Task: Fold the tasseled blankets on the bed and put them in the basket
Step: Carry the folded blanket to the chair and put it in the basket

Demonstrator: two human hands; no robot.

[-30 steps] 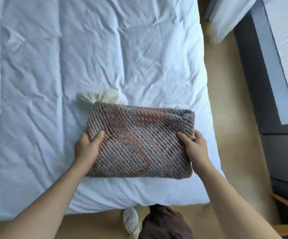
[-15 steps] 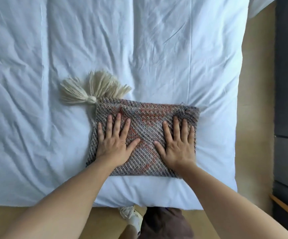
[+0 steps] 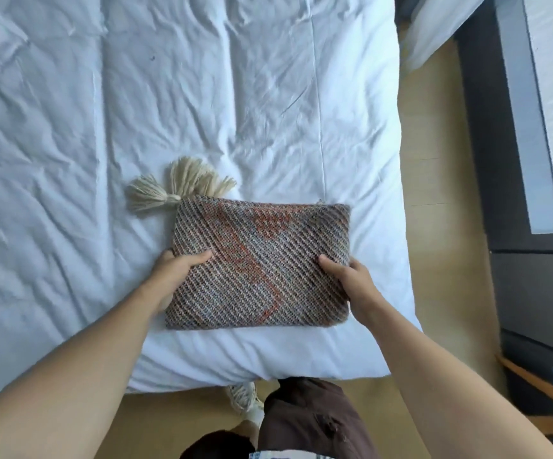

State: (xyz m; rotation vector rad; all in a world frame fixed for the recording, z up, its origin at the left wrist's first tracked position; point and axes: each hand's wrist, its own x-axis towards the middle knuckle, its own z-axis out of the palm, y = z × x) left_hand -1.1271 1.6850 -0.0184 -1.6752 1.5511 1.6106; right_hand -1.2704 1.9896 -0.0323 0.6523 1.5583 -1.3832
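Note:
A folded woven blanket (image 3: 261,263) in grey, brown and orange lies as a compact rectangle near the front edge of the white bed (image 3: 202,111). Cream tassels (image 3: 175,187) stick out from its far left corner. My left hand (image 3: 175,276) grips the blanket's left edge, thumb on top and fingers tucked beneath. On the right edge my right hand (image 3: 351,276) holds it the same way. No basket shows in the head view.
A tan floor strip (image 3: 440,193) runs along the bed's right side. Beyond it stands a dark cabinet or window frame (image 3: 506,160). A wooden slat (image 3: 540,385) pokes in at lower right. My shoe (image 3: 243,397) and brown trousers (image 3: 308,422) are at the bed's foot.
Half a second ago both palms pressed flat on top of the blanket. Now each hand has slid outward and grips a side edge.

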